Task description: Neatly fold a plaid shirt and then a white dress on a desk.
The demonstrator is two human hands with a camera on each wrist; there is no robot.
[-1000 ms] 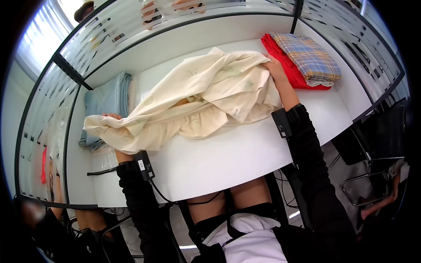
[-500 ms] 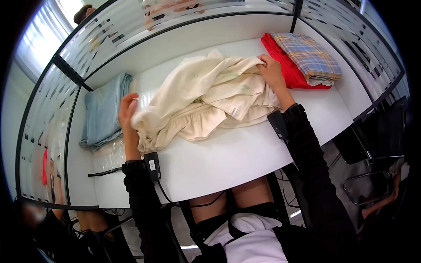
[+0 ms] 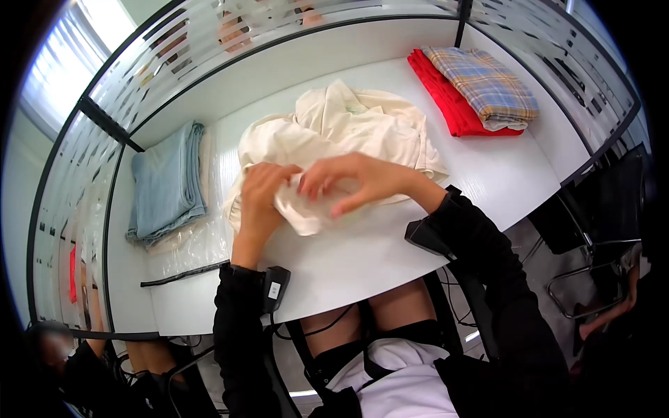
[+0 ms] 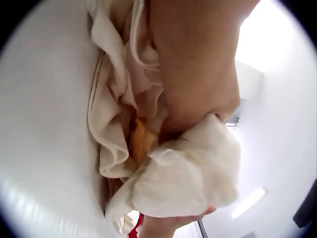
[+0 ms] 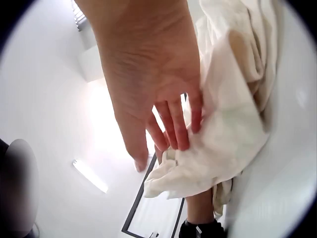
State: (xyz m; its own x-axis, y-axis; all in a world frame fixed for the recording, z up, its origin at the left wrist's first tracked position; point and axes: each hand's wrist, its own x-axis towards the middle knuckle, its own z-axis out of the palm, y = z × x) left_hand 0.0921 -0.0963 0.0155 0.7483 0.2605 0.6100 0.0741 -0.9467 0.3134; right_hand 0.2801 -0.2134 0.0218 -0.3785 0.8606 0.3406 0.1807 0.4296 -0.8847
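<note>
A cream garment (image 3: 334, 129) with faint green marks lies rumpled across the middle of the white table (image 3: 362, 237). My left hand (image 3: 261, 198) grips a bunched part of it near the front, and in the left wrist view the cloth (image 4: 193, 173) bulges out past that hand. Just to the right, my right hand (image 3: 366, 177) hovers over the lifted cloth, blurred in the head view. Its fingers (image 5: 176, 119) are extended and the thumb stands apart, with fingertips right at the cloth in the right wrist view.
Folded light-blue jeans (image 3: 167, 181) lie at the left on clear plastic packaging (image 3: 188, 247). A plaid folded cloth (image 3: 484, 87) rests on a red one (image 3: 442, 94) at the back right. Low white walls with a black-framed screen (image 3: 279, 38) enclose the table.
The left hand has let go of the garment's left end, then moved right and taken hold of cloth near the front. The right hand has left the right edge and come to the middle.
</note>
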